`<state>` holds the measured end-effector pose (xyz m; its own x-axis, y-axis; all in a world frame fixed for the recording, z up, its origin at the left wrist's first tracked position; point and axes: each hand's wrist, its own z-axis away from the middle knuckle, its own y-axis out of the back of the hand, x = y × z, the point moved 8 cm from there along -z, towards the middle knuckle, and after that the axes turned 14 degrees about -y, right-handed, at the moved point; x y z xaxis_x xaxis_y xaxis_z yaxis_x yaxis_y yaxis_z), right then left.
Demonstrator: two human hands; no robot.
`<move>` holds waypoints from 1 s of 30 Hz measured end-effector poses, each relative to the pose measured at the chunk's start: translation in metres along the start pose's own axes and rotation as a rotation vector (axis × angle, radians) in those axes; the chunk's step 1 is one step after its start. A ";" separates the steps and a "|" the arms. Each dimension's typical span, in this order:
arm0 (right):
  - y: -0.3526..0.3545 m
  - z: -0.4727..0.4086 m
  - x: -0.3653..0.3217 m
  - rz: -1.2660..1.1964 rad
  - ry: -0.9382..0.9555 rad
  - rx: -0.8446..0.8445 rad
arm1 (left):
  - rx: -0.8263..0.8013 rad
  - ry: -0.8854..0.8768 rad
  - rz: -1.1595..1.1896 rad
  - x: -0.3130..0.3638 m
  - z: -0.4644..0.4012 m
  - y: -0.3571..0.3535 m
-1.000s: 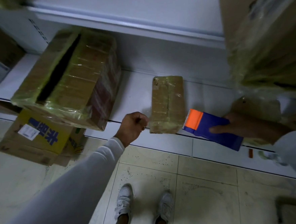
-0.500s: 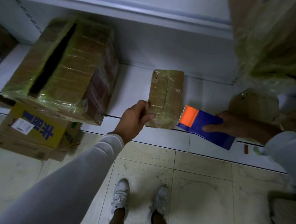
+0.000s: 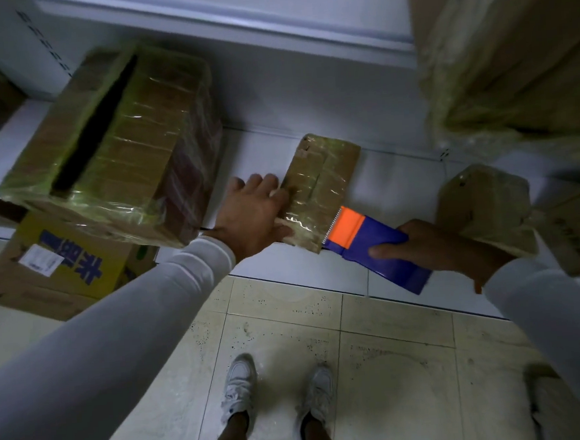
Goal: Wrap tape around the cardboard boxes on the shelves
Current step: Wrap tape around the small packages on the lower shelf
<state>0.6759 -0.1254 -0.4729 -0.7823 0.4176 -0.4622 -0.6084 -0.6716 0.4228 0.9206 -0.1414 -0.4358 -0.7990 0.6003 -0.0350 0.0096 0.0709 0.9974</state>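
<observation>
The small cardboard box (image 3: 321,190), already skinned in glossy clear tape, lies flat on the lowest white shelf (image 3: 260,153), its near end at the shelf's front edge. The left hand (image 3: 250,219) lies over the box's left side with fingers spread nearly straight across the top and the thumb against the near left corner, a released, flat grip that presses rather than clutches. At the box's near right corner, the serrated orange end of a blue tape dispenser (image 3: 369,245) touches or nearly touches the cardboard; the right hand (image 3: 431,244) has its grip clenched round the dispenser's blue body, thumb on top. To the left on the same shelf stands a large taped box (image 3: 115,149), tilted and overhanging the front edge, with a dark slot open along its top. Under it, on the tiled floor (image 3: 376,351), lies a yellow box with blue print (image 3: 65,259). Toward the shelf's right end sits another wrapped box (image 3: 486,206), just behind the right wrist, and a tall film-covered carton (image 3: 510,49) rises above it. White shoes (image 3: 238,385) stand on the floor below.
</observation>
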 end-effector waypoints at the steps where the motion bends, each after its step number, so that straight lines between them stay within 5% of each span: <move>1: -0.003 0.000 -0.002 0.004 0.002 0.004 | 0.046 -0.026 -0.018 0.004 -0.004 0.005; 3: -0.009 0.001 -0.005 0.004 0.004 0.001 | 0.086 -0.200 0.081 0.022 -0.016 0.002; 6: -0.011 0.005 -0.003 -0.013 0.000 0.019 | -0.078 -0.394 0.252 0.041 -0.027 -0.027; 15: -0.010 0.039 0.037 -0.058 -0.050 0.010 | -0.149 -0.368 0.296 0.034 -0.030 -0.039; 23: -0.018 0.022 0.024 0.038 -0.184 0.195 | -0.112 -0.377 0.303 0.035 -0.029 -0.045; 28: -0.037 0.012 0.004 0.526 -0.277 0.339 | -0.122 -0.347 0.356 0.029 -0.029 -0.047; 30: -0.043 0.014 0.024 0.486 -0.337 0.323 | -0.113 -0.300 0.371 0.028 -0.028 -0.042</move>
<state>0.6816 -0.0777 -0.4909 -0.9443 0.3175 0.0864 -0.1448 -0.6369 0.7572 0.8805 -0.1499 -0.4771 -0.5458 0.7727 0.3240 0.1819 -0.2682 0.9460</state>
